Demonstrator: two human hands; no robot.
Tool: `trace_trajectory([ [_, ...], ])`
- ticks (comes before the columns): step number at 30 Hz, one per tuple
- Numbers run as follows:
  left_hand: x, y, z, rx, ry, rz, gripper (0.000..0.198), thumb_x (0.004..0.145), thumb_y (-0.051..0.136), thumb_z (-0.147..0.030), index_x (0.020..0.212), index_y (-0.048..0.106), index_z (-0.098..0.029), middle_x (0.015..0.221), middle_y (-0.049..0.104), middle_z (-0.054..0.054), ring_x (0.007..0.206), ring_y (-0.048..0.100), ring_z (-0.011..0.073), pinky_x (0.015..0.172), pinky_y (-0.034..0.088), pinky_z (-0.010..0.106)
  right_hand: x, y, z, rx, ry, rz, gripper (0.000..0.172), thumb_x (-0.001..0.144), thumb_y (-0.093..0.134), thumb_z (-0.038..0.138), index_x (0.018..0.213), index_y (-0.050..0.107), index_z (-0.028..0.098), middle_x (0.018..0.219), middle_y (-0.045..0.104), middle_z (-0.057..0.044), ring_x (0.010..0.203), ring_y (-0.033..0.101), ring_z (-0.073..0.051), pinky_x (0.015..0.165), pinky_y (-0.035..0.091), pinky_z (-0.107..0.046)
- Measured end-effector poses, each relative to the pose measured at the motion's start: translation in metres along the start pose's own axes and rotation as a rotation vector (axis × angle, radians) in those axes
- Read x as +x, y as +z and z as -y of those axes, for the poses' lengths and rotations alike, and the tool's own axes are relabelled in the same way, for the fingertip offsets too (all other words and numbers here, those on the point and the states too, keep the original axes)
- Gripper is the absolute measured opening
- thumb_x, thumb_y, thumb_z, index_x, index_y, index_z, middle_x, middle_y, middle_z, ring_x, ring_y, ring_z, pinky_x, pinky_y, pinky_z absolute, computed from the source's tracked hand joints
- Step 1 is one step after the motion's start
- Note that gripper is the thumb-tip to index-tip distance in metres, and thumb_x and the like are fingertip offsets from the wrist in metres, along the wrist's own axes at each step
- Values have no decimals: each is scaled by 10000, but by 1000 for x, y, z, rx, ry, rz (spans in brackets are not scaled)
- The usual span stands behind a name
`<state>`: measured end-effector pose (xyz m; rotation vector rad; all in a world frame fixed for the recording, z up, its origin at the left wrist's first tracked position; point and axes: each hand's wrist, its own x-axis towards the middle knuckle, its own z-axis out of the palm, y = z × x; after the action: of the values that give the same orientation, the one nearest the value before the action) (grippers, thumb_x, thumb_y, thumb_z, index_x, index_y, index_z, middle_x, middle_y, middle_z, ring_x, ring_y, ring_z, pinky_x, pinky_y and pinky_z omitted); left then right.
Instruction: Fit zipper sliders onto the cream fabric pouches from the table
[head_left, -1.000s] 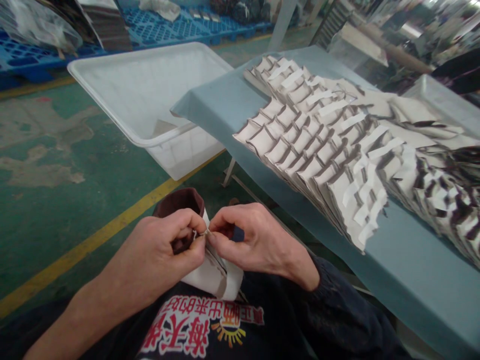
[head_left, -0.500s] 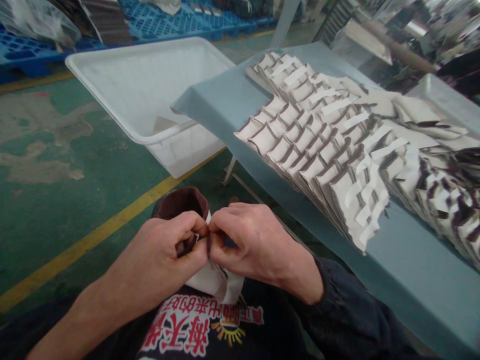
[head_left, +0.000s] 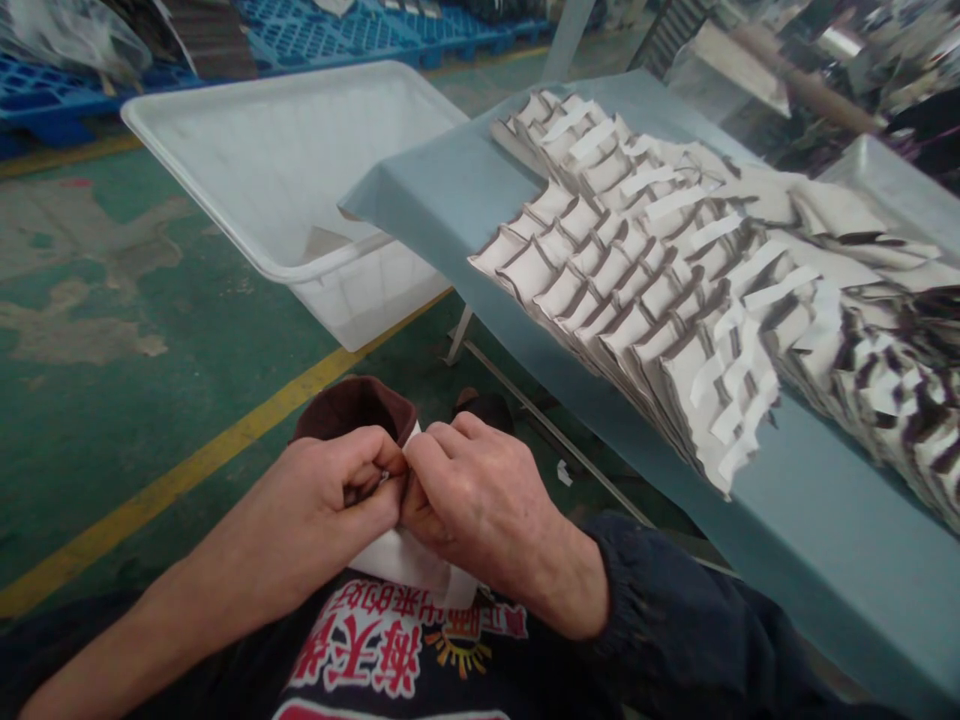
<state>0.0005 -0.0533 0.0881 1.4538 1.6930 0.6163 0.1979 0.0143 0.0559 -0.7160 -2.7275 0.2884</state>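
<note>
A fabric piece (head_left: 358, 408), brown on its inner side and white on the outside, is bent into an open loop above my lap. My left hand (head_left: 322, 505) pinches its edge between thumb and curled fingers. Right beside it, touching its fingertips, my right hand (head_left: 491, 520) is closed on the same edge. The fingers hide the exact spot they grip. A white flap hangs below both hands, over the dark apron (head_left: 352, 650) with red and white printing.
A table with a blue-grey cover (head_left: 420, 190) stands at the right. Stacked white fabric pieces (head_left: 600, 270) with dark edges lie on it in overlapping rows. Beyond its left corner is a white plastic bin (head_left: 262, 150). Blue pallets (head_left: 315, 50) are at the back.
My right hand has turned and moved slightly left, its fingers now closer over the edge against my left hand. The brown loop has widened a little to the left.
</note>
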Motion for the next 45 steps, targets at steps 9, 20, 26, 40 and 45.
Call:
trace_trajectory([
  [9, 2, 8, 10, -141, -89, 54, 262, 842, 600, -508, 742, 675, -277, 605, 706, -7, 563, 585, 180, 537, 392, 273, -13, 16, 9, 46, 127, 6, 186, 1068, 661, 75, 1050, 735, 245, 923, 791, -46, 823, 724, -255, 708, 521, -355],
  [20, 0, 5, 17, -221, -152, 81, 240, 812, 654, -500, 760, 677, -266, 619, 688, -1, 576, 564, 180, 539, 373, 250, -13, 33, 27, 147, 250, -47, 146, 1105, 661, 162, 1010, 686, 269, 932, 775, -38, 839, 758, -251, 697, 478, -342],
  [26, -22, 9, 31, -369, -169, 49, 334, 908, 791, -541, 761, 673, -266, 590, 620, -39, 524, 458, 146, 488, 320, 228, -17, 37, -8, 353, 559, -98, 233, 1030, 614, 132, 904, 534, 310, 859, 712, -20, 773, 674, -231, 703, 439, -334],
  [40, -34, 3, 29, -454, -202, -42, 306, 956, 844, -535, 833, 802, -258, 630, 778, -4, 542, 642, 178, 507, 434, 222, -18, -13, 0, 563, 147, -298, 202, 1156, 664, 160, 1009, 772, 247, 810, 809, 4, 634, 659, -147, 630, 496, -286],
  [45, -37, 5, 30, -282, -126, -82, 325, 1033, 723, -542, 891, 810, -263, 644, 798, -8, 552, 676, 191, 523, 468, 237, -14, -13, 10, 381, 20, -351, 235, 1234, 710, 188, 1054, 860, 209, 833, 845, -23, 690, 772, -157, 658, 562, -279],
])
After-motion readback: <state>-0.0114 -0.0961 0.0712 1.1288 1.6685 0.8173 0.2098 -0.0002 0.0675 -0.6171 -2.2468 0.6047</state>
